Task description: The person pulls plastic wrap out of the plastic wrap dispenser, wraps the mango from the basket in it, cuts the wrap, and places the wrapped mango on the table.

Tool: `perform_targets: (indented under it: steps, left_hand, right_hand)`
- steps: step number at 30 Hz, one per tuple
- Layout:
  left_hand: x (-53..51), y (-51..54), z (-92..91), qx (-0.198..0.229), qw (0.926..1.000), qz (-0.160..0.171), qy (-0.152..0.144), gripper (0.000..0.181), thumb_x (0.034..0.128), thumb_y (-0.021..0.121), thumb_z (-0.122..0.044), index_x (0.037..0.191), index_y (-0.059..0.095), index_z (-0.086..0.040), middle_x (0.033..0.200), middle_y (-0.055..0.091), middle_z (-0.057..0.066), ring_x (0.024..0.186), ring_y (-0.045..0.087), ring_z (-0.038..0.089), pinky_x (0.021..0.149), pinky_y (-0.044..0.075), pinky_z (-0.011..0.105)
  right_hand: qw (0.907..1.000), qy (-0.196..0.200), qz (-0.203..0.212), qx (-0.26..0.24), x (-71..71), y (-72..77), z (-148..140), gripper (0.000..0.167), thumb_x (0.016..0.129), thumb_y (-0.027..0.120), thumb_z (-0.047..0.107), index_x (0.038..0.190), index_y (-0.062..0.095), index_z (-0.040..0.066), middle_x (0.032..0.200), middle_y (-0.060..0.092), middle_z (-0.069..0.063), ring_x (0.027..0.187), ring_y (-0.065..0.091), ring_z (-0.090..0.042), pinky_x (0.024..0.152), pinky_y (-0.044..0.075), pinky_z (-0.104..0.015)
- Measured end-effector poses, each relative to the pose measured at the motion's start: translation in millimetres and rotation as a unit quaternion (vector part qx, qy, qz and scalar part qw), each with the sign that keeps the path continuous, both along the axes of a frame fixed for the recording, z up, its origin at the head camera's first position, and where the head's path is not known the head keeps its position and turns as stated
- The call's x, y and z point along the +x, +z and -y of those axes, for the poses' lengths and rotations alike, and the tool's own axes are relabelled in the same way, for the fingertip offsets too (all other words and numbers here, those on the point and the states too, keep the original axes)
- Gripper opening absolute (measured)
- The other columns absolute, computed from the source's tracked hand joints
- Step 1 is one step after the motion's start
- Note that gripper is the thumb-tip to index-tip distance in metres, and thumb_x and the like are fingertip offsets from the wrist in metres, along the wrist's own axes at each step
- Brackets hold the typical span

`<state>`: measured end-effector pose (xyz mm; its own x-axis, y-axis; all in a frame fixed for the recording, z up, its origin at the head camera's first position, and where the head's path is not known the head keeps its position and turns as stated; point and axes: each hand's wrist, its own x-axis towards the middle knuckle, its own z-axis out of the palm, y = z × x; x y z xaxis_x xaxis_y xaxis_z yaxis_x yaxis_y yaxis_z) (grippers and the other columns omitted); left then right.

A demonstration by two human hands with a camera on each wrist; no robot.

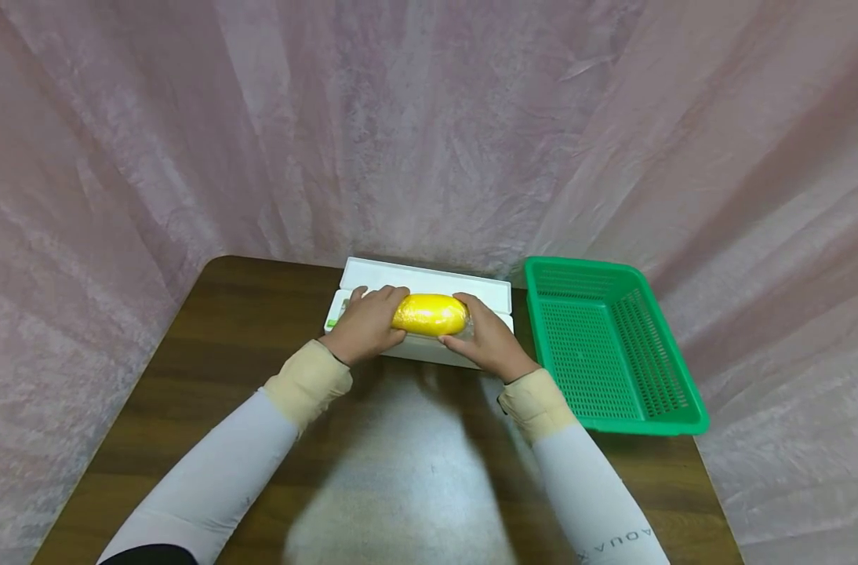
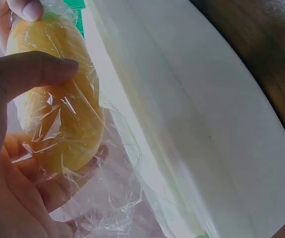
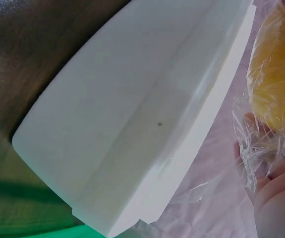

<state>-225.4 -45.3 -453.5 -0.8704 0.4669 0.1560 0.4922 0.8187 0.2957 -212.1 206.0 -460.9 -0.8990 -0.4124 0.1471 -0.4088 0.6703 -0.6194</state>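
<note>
A yellow, mango-shaped fruit (image 1: 430, 315) wrapped in crinkled clear plastic film (image 2: 115, 198) is held over a long white film dispenser box (image 1: 429, 348). My left hand (image 1: 370, 322) grips the fruit's left end; in the left wrist view its thumb (image 2: 48, 72) lies across the wrapped side, fingers underneath. At the other end, my right hand (image 1: 496, 339) holds the fruit between thumb and fingers. Loose film hangs between fruit and dispenser. The box's white lid (image 1: 429, 276) stands open behind. In the right wrist view, the palm (image 3: 281, 208) sits under the wrapped fruit (image 3: 278, 74).
A green plastic basket (image 1: 584, 357) stands on the right of the dark wooden table (image 1: 210, 377), close to my right forearm. Behind the table hangs a pink curtain (image 1: 429, 141). A small green bit (image 1: 332, 322) shows at the dispenser's left end.
</note>
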Motion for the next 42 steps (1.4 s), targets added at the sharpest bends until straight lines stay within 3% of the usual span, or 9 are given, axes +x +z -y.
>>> perform_targets:
  steps: [7,24,42]
  left_hand:
    - [-4.6,5.2,-0.3,0.011,0.9999,0.003,-0.002,0.063,0.0825,0.074,-0.026,0.139,0.052,-0.008,0.133,0.057,0.017,0.120,0.059,0.030,0.103,0.041,0.053]
    - [-11.7,20.1,0.8,0.042,0.9991,0.006,-0.006,0.062,0.0814,0.071,-0.025,0.138,0.055,-0.007,0.127,0.057,0.017,0.109,0.062,0.032,0.101,0.040,0.054]
    - [-9.7,30.9,1.5,0.053,0.9985,0.015,0.002,0.066,0.0810,0.071,-0.026,0.142,0.053,-0.009,0.131,0.054,0.015,0.112,0.061,0.032,0.103,0.038,0.055]
  right_hand:
    - [0.9995,-0.004,-0.029,0.013,-2.0,4.1,-1,0.072,0.088,0.079,0.034,0.146,0.044,0.009,0.140,0.051,-0.012,0.129,0.052,-0.027,0.112,0.044,-0.044]
    - [0.9980,-0.017,-0.055,0.026,-7.6,12.1,-3,0.076,0.088,0.078,0.039,0.149,0.043,0.009,0.138,0.052,-0.013,0.125,0.057,-0.030,0.108,0.048,-0.046]
    - [0.9987,-0.013,-0.039,0.030,-5.5,27.8,-4,0.080,0.090,0.077,0.040,0.152,0.040,0.007,0.147,0.048,-0.014,0.133,0.052,-0.030,0.112,0.044,-0.047]
